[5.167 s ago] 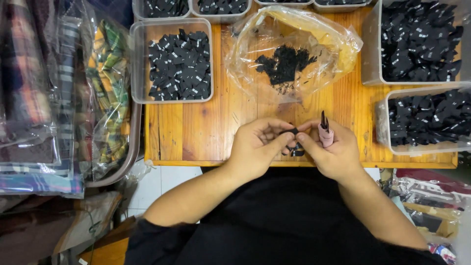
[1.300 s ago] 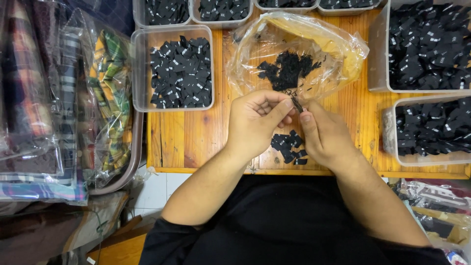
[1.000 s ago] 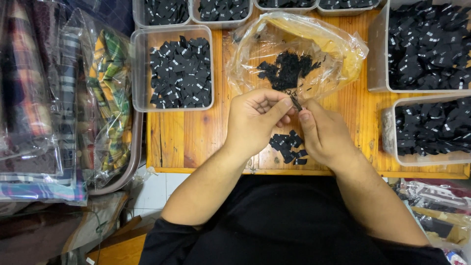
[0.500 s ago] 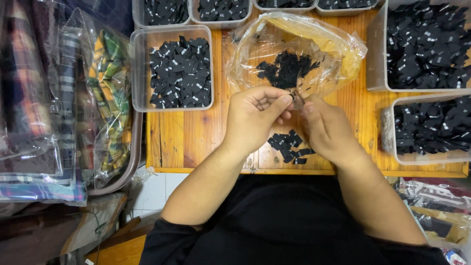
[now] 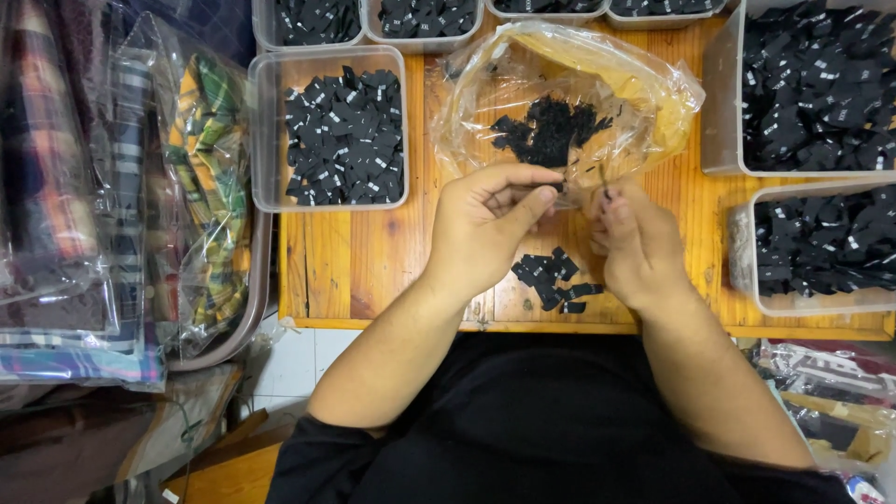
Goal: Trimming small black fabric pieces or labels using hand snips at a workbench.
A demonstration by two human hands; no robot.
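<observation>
While both hands hover over the middle of the bare wooden tabletop (image 5: 373, 271), the left hand (image 5: 481, 229) sits with its fingers curled loosely and the thumb stretched out toward the forefinger, tips close together; whether anything is pinched there, I cannot tell. Just beside it, the right hand (image 5: 635, 243) is bunched up, fingers folded in tight, with a thin dark sliver poking up from its fingertips at the mouth of the crumpled clear plastic bag (image 5: 644, 93). Inside that bag lies a dark clump of small black fabric labels (image 5: 551, 131), just beyond both hands.

Down between the wrists, a little pile of loose black labels (image 5: 551, 278) rests on the wood, near the table's front edge.

Off to the left stands a clear rectangular plastic tub of black labels (image 5: 341, 135), well apart from the hands. To the right, two more clear tubs (image 5: 821, 243) hold the same black pieces, and a row of tubs lines the far edge. Plaid cloth in clear wrapping (image 5: 205, 187) is stacked beside the table on the left.
</observation>
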